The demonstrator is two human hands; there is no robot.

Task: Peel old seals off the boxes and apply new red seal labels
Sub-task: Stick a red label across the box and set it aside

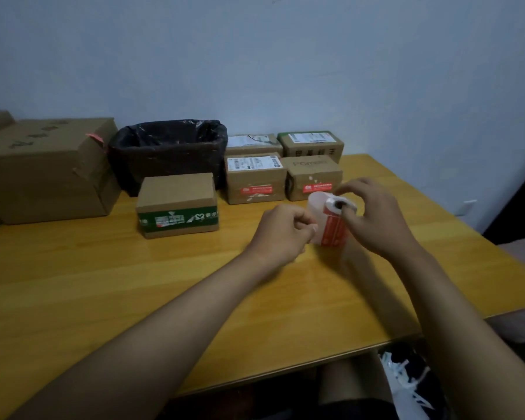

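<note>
Head: both hands grip cylindrical label roll.

Both forearms are bare, no sleeves, watch or rings showing; dark shorts cover the lap.

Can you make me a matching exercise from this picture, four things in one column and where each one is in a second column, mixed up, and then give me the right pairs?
Things
1. roll of red seal labels
2. bin with the black liner
3. box with the green band
4. large cardboard box

Places
A. far left of the table
B. held between the left hand and the right hand
C. against the wall, behind the green-banded box
D. alone in front of the bin, nearer the person

Pairs: 1-B, 2-C, 3-D, 4-A
</note>
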